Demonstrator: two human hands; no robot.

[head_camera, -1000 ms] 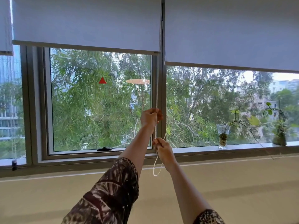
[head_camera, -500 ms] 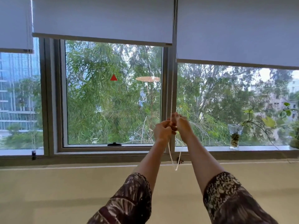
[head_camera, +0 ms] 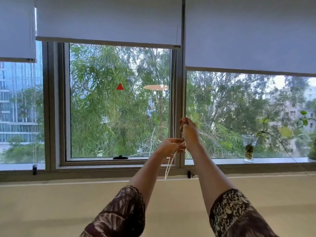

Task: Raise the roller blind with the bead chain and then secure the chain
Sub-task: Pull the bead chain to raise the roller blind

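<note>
Head view, bead chain: the bead chain [head_camera: 183, 100] hangs down the window frame [head_camera: 178, 106] between the middle and right panes; its loose loop dangles below the hands, ending just above the sill.
Right hand: the right hand [head_camera: 189, 132] is the higher one, fingers closed around the chain's upper run.
Left hand: the left hand [head_camera: 171, 147] sits lower and just beside the right wrist, fingertips pinched narrow on the chain (which strand it holds I cannot tell).
Roller blind: the middle roller blind [head_camera: 107, 19] is partly up, its bottom bar near the top of the middle pane.
Neighbouring blinds: the right blind [head_camera: 248, 31] hangs lower than the middle one; the left blind [head_camera: 16, 26] ends between the two.
Sill: a small dark clip [head_camera: 189, 174] sits on the frame below the hands; a glass vase [head_camera: 248, 148] with a trailing plant stands on the sill [head_camera: 213, 161], well to the right.
Sleeves: both forearms are bare, with patterned sleeves [head_camera: 123, 214] at the elbows.
</note>
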